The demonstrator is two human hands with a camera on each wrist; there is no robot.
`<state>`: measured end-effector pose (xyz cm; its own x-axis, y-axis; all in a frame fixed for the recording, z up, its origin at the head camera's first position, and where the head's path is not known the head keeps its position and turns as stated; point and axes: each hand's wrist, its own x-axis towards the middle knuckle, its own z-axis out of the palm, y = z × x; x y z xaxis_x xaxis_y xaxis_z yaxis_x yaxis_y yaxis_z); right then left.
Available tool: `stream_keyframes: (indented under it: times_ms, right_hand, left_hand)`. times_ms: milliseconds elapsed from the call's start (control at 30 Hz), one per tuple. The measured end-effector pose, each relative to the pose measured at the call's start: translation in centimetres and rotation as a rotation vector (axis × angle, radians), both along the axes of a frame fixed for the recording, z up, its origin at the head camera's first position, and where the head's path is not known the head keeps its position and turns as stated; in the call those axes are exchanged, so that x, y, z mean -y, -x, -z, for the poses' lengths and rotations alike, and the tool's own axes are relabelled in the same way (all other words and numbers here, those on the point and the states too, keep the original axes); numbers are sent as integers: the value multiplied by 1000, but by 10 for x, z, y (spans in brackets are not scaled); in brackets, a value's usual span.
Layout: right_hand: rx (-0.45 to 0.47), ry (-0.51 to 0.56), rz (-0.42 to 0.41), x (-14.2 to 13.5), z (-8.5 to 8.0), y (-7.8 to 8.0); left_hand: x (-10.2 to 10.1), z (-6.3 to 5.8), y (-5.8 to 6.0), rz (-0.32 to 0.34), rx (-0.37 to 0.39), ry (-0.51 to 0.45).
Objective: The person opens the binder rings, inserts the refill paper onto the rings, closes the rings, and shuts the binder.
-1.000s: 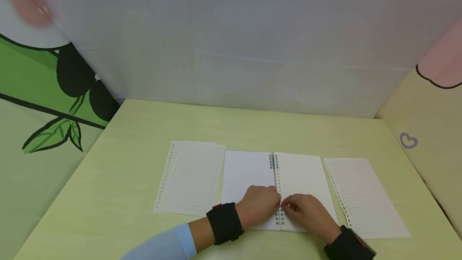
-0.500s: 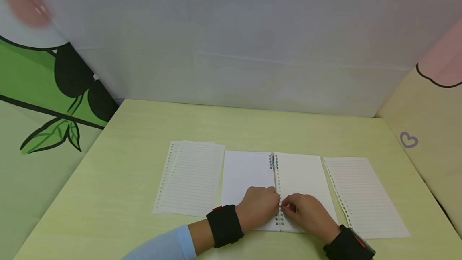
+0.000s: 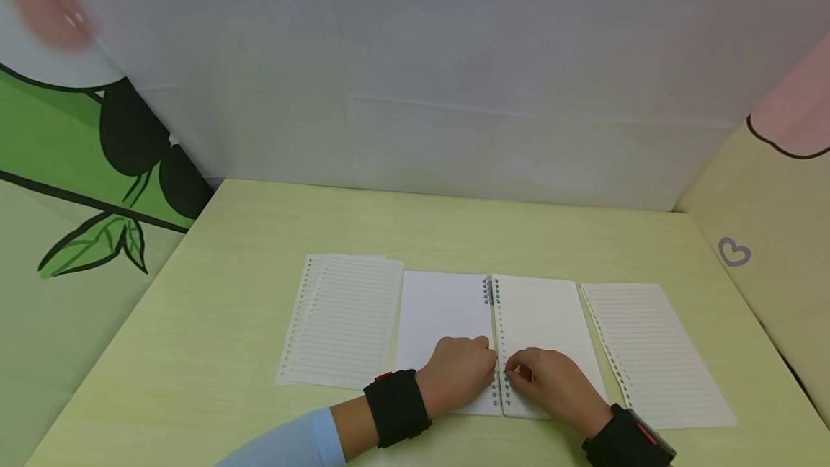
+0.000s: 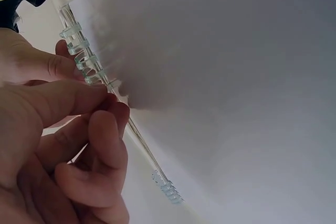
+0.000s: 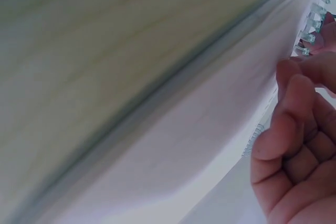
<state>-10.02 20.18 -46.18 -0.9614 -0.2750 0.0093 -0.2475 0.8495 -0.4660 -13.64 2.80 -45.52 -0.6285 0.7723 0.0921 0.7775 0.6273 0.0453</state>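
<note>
An open ring-bound notebook [image 3: 447, 305] lies flat, with a blank white page on each side. Clear plastic rings [image 4: 79, 45] run down its middle, also seen as a ring strip [image 5: 310, 30] in the right wrist view. My left hand [image 3: 457, 373] has curled fingers, and its thumb and index finger pinch at the ring binding, low on the spine. My right hand [image 3: 551, 384] lies over the right page [image 3: 541, 312], its thumb and index finger pinching at the rings on that side. Its other fingers are curled. The pinched spots are hidden by fingertips.
Loose lined sheets [image 3: 350, 323] overlap left of the notebook. Another lined sheet [image 3: 661, 352], with punched holes along its left edge, lies to the right. All rest on a pale yellow table [image 3: 194, 352], which has a grey-white sheet [image 3: 454, 78] behind it.
My left hand has shifted slightly left, so a small gap now separates it from the right hand. The two ring rows stand slightly farther apart low on the spine. The right hand stays put.
</note>
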Motion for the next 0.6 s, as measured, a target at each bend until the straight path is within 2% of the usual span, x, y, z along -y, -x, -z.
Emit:
stream_keyframes:
  times_ms: [267, 600]
  right_hand:
    - [-5, -18, 4, -3, -2, -1]
    - [-21, -39, 126, -12, 0, -11]
  left_hand:
    - [0, 0, 1, 5, 21, 5]
    - [-2, -3, -4, -25, 17, 80]
